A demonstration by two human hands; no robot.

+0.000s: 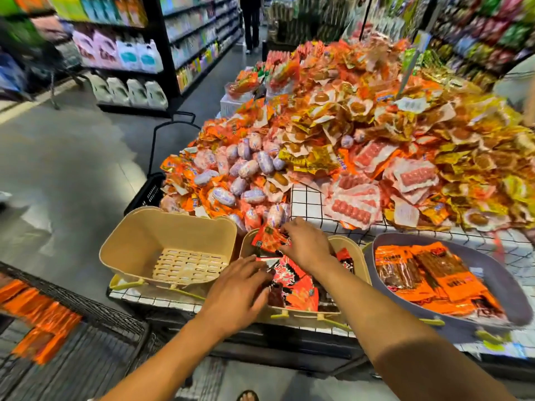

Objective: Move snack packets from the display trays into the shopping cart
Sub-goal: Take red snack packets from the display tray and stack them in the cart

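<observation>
Nearest, the shopping cart (43, 322) at lower left already holds orange packets. The left hand (240, 287) reaches onto the red packets (295, 287) in the middle tray (351, 253); its grip is not discernible. Beyond, the right hand (307, 244) pinches a lifted packet (267, 238). Judgement: firm up both grips before swinging left to the cart, since foil likely slips.

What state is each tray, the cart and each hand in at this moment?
Left tray: empty.
Middle tray: holds red packets.
Grey tray: holds orange packets.
Shopping cart: holds orange packs.
Right hand: pinches a lifted packet.
Left hand: on the red packets, grip unclear.
</observation>
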